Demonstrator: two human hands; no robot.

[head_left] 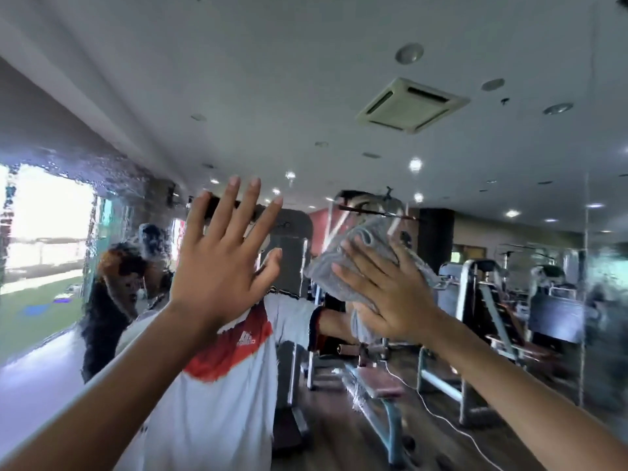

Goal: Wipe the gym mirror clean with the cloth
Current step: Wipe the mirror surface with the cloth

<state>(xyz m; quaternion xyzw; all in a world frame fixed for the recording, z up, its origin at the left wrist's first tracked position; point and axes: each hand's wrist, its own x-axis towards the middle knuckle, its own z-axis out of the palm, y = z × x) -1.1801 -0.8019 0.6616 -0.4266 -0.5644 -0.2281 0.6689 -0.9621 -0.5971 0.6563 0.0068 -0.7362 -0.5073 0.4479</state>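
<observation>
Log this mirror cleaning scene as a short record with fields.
left hand: raised, fingers spread, holding nothing; contact with mirror unclear
right hand: flat, pressing the cloth against the mirror
cloth: grey, bunched under the right hand
mirror: reflects gym machines

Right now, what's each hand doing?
Left hand: open, fingers spread, holding nothing.
Right hand: open, flat, pressing the grey cloth against the mirror.

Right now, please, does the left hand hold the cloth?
No, the right hand presses the cloth on the mirror; the left hand is bare.
</observation>
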